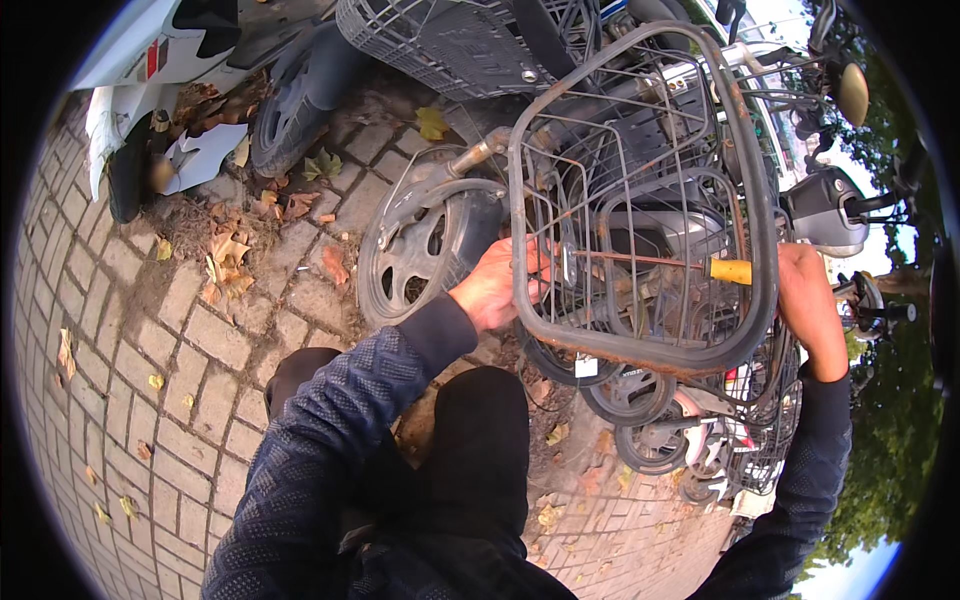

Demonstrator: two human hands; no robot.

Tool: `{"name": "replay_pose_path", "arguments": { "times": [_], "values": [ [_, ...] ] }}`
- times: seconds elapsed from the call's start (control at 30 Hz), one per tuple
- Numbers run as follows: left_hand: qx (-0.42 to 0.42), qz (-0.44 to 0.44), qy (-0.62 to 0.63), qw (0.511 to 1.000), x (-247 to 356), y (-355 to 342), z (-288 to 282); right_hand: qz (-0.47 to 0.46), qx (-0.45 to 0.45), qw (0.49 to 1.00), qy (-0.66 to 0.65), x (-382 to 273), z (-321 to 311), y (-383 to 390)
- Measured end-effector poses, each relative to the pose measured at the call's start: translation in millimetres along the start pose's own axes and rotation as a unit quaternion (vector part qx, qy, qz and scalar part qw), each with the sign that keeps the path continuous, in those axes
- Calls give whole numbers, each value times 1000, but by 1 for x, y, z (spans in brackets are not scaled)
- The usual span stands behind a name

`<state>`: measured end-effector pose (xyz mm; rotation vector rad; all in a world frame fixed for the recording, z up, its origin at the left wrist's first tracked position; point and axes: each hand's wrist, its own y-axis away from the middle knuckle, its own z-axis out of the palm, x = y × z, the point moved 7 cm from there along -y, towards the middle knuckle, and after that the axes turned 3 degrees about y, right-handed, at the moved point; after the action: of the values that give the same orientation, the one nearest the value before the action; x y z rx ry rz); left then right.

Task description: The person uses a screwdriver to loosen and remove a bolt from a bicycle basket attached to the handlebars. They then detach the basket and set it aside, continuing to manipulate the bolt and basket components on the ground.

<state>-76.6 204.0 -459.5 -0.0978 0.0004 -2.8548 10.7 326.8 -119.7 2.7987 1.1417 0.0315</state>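
A rusty wire basket (625, 340) with a thick rim is on a bicycle in front of me. A yellow-handled screwdriver (730, 271) lies across its inside, its long shaft reaching a small metal bracket (568, 262). My left hand (492, 285) is at the basket's left side beside that bracket, fingers curled among the wires; what they hold is hidden. My right hand (808, 300) is closed at the right rim, beside the screwdriver's handle end; the rim hides its fingertips, so I cannot tell whether they grip handle or rim. The bicycle's front wheel (420, 275) shows at left.
A white scooter (190, 30) and another wire basket (420, 40) are at the top. Several parked bikes (650, 440) line the right, with handlebars and a mirror (852, 92) above. Fallen leaves (230, 250) lie on brick paving (190, 420). My knees are bent below.
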Motion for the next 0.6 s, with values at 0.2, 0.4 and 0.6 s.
{"name": "replay_pose_path", "arguments": {
  "times": [0.2,0.4,0.6],
  "values": [
    [43,-11,25,999,-3,3,-3,-174,0,984,-28,-31,-12,-6],
    [55,12,22,998,-2,3,0,-104,-42,984,-141,-30,-6,-17],
    [51,9,-17,999,0,6,3,-90,-20,994,-51,-10,1,-7]
  ]
}}
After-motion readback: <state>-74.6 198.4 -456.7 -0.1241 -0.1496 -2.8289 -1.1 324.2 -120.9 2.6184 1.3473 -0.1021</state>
